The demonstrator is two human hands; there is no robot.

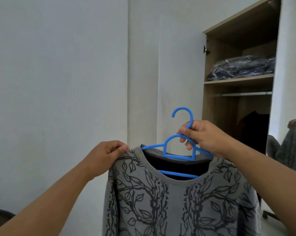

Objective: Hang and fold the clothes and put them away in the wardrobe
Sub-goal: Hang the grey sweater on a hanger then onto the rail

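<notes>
A grey shirt [174,201] with a dark leaf print hangs on a blue plastic hanger [171,150] in front of me. My right hand [203,135] grips the hanger just below its hook. My left hand [108,153] pinches the shirt's left shoulder at the hanger's left tip. The open wardrobe [212,103] stands behind to the right, with a metal rail [246,94] under its shelf.
A plastic-wrapped dark bundle [242,67] lies on the wardrobe's upper shelf. A dark garment [252,126] hangs inside below the rail. Grey clothing [290,150] shows at the far right edge. A white wall and the wardrobe's white door panel fill the left and middle.
</notes>
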